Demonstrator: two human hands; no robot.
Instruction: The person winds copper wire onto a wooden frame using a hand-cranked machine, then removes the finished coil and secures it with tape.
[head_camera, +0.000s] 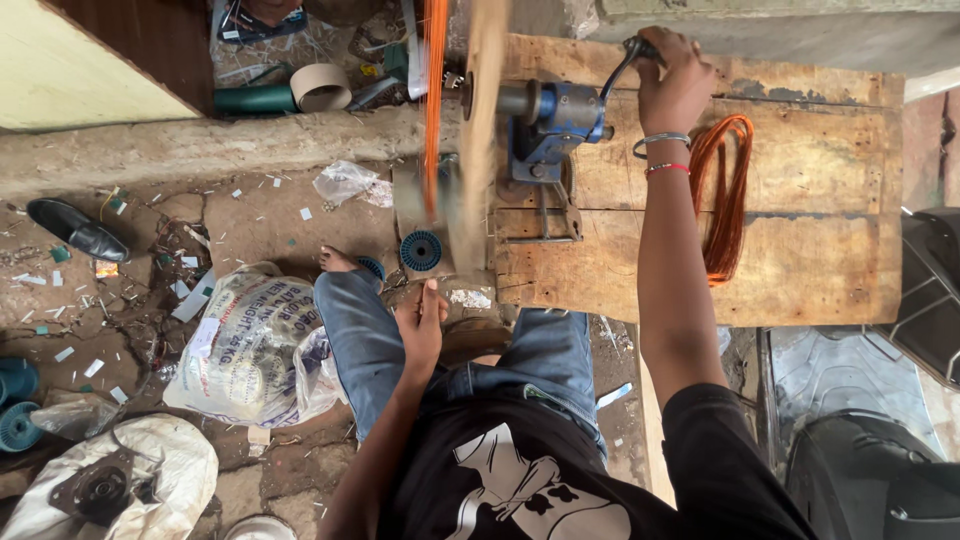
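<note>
Cranking the blue hand winder, my right hand has its fingers closed on the crank handle while my left hand hangs open-fingered below the blurred spinning former, with orange wire partly wound and one finished orange coil on the desk.

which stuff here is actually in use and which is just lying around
In use:
right hand on the crank handle
blue hand-cranked winder on the wooden bench
orange wire feeding the spinning former
left hand near the wire

Lying about:
black shoe
printed sack
cardboard tube
orange wire coil
</note>
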